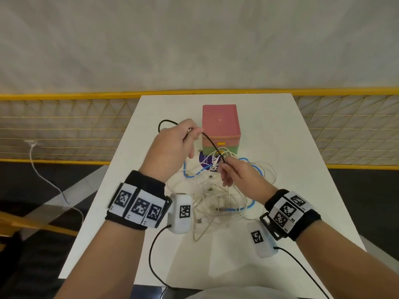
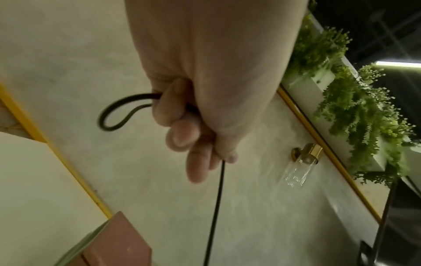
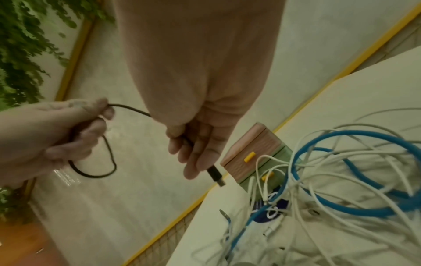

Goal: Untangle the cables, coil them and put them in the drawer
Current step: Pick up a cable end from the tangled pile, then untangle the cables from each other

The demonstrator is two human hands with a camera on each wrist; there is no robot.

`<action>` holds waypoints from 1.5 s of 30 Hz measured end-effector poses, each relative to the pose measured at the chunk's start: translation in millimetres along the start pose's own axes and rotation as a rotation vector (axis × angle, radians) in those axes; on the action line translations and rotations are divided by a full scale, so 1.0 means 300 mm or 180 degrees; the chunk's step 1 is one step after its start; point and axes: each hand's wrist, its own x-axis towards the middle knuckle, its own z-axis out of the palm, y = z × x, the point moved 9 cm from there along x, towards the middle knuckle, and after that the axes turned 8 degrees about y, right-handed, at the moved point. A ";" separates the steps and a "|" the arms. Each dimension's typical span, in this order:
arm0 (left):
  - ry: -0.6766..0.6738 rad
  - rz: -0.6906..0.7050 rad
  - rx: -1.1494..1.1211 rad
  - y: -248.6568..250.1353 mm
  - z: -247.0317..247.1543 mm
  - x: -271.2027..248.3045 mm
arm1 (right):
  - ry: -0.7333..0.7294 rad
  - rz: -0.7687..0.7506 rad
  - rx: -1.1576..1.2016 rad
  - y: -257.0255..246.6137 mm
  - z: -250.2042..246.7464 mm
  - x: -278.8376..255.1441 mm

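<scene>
Fronting drawer box (image 1: 220,126): possibly knotted cables (image 1: 220,190).

No readable words, brand names or numbers can be made out. Black-and-white square code markers are printed on the white tags of both wristbands (image 1: 138,207) and on the two white camera housings (image 1: 181,212) below the wrists. Faint white lettering is seen on a purple round label (image 1: 204,160) lying under the cables, but it is too blurred to be read.
</scene>
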 end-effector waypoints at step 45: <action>-0.1029 -0.1400 0.0310 -0.452 0.362 -0.221 | 0.1902 -0.0453 -0.0348 -0.178 -0.296 0.145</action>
